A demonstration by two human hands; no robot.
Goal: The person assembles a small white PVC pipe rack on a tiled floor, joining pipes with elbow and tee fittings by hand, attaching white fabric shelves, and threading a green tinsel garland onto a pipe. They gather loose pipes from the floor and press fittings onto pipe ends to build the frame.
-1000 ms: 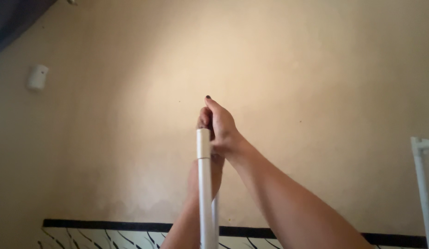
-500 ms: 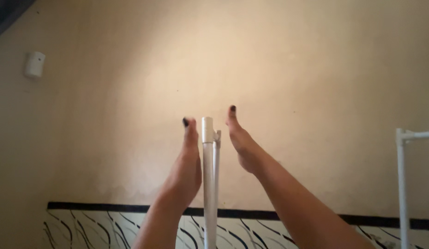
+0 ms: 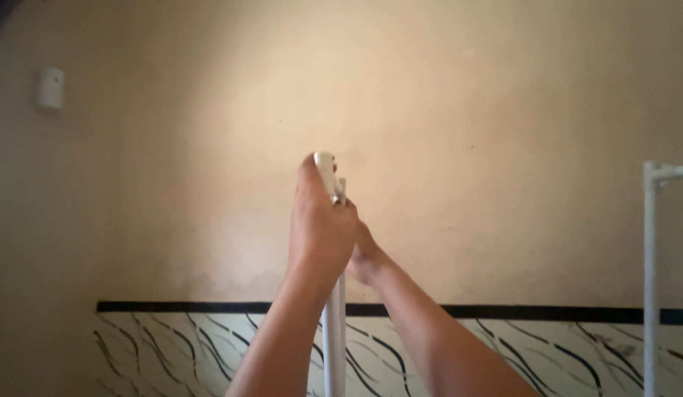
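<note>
Clasping a smooth white upright tube, left hand grip wrapped round its top, right hand pressed behind.

Both hands, left hand and right hand, clasp the upright white pole near its top.

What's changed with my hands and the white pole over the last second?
Half a second ago both hands were open either side of the pole. Now the left hand has closed round its top and the right hand grips just behind. The pole stays upright; the frame remains at right.
</note>
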